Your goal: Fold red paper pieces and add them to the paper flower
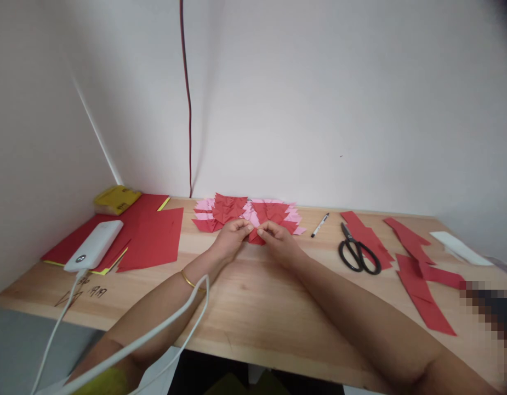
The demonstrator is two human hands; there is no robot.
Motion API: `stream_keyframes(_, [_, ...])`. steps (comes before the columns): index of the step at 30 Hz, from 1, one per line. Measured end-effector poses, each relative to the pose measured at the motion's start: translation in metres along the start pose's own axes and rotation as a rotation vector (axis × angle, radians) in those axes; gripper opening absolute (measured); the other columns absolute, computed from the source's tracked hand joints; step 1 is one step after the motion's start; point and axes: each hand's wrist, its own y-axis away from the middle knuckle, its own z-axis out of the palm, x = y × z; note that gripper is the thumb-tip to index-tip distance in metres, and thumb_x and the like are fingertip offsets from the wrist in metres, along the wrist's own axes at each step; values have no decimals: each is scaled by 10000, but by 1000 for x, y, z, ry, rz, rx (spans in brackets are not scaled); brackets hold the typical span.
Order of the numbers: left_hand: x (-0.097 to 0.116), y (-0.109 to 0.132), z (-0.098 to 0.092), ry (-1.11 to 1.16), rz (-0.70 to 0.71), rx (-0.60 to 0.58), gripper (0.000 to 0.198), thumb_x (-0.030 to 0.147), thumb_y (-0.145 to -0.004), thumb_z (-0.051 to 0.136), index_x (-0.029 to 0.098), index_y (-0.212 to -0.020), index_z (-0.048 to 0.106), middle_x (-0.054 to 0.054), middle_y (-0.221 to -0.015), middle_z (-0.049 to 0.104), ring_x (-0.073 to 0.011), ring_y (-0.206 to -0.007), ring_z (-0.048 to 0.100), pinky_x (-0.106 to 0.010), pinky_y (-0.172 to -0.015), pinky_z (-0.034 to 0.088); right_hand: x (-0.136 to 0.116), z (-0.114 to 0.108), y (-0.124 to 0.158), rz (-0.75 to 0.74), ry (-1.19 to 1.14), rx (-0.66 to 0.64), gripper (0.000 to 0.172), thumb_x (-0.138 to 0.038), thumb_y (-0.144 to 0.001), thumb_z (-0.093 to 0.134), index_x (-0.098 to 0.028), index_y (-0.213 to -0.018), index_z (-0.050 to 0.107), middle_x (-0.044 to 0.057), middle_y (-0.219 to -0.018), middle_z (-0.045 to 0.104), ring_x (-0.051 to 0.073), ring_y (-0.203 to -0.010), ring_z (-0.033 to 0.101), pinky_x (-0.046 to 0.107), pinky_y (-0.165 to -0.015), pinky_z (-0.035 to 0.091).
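Note:
Both my hands meet at the middle of the wooden table [253,307]. My left hand [231,237] and my right hand [280,239] pinch a small folded red paper piece [256,236] between their fingertips. Just behind it lies a spread of several folded red and pink paper pieces [247,211] near the wall. A gold bangle [188,280] sits on my left wrist.
Red paper sheets [152,238] lie at the left with a white power bank [94,245] on them and a yellow object [115,198] behind. A marker pen [319,224], black scissors [357,251] and red paper strips [421,280] lie at the right. White cables [154,334] cross my left arm.

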Motion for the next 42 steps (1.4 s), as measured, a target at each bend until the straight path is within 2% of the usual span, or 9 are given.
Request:
stream_keyframes(7, [3, 0, -2, -209, 125, 92, 239, 372, -740, 571, 152, -656, 533, 32, -601, 457, -91, -579, 394, -216, -575, 318, -1, 3, 0, 64, -8, 79, 255, -394, -829, 451, -188, -872, 594, 4, -818, 601, 141, -766, 531, 258, -712, 419])
stream_keyframes(10, [4, 1, -1, -254, 153, 108, 230, 361, -764, 544, 156, -661, 535, 34, -606, 461, -94, -589, 408, -214, -579, 325, 2, 4, 0, 78, -5, 113, 216, -377, -803, 481, -190, -848, 580, -6, -763, 584, 132, -707, 524, 249, -664, 417])
stream_keyframes(15, [6, 2, 0, -318, 186, 28, 153, 303, -747, 562, 154, -715, 579, 15, -666, 540, -107, -632, 469, -223, -615, 360, 12, 5, -1, 24, 46, 156, 138, -314, -777, 504, -186, -756, 553, -28, -656, 518, 112, -600, 461, 230, -577, 371])
stream_keyframes(18, [7, 3, 0, -440, 201, -2, 118, 265, -735, 571, 152, -705, 589, 0, -675, 565, -119, -635, 485, -233, -606, 363, 14, 6, 0, 2, 52, 128, 117, -292, -763, 509, -187, -719, 538, -29, -634, 509, 113, -584, 458, 229, -558, 359])
stream_keyframes(26, [12, 10, 3, -693, 384, -25, 166, 208, -779, 507, 169, -624, 552, 2, -607, 536, -118, -589, 450, -246, -576, 313, 3, 3, 1, -4, 116, 85, 84, -219, -744, 477, -190, -665, 475, -38, -619, 483, 109, -576, 438, 227, -549, 345])
stream_keyframes(30, [12, 7, 4, -517, 208, 45, 173, 267, -739, 571, 151, -612, 555, 9, -602, 534, -111, -586, 461, -237, -572, 334, 5, 3, 0, 32, 89, 79, 113, -260, -769, 485, -186, -683, 478, -41, -624, 478, 107, -585, 436, 228, -559, 349])
stream_keyframes(33, [10, 4, 2, -301, 47, 32, 182, 305, -692, 622, 134, -644, 586, 16, -598, 540, -93, -555, 450, -226, -552, 334, 9, 4, -1, 29, 87, 81, 126, -278, -786, 489, -184, -702, 489, -40, -624, 480, 106, -584, 438, 232, -561, 353])
stream_keyframes(38, [5, 1, -1, -32, -47, 10, 171, 286, -645, 662, 128, -682, 607, 21, -571, 532, -71, -504, 442, -216, -523, 329, 13, 6, -2, -29, -45, 53, 97, -283, -797, 515, -189, -817, 507, -15, -733, 527, 114, -661, 496, 247, -621, 409])
stream_keyframes(42, [5, -1, -1, 70, -87, 20, 173, 266, -627, 684, 116, -650, 602, -9, -585, 571, -79, -512, 484, -221, -525, 356, 14, 8, -2, -105, -174, 24, 205, -247, -769, 574, -204, -952, 491, 12, -861, 545, 120, -755, 535, 261, -681, 446])
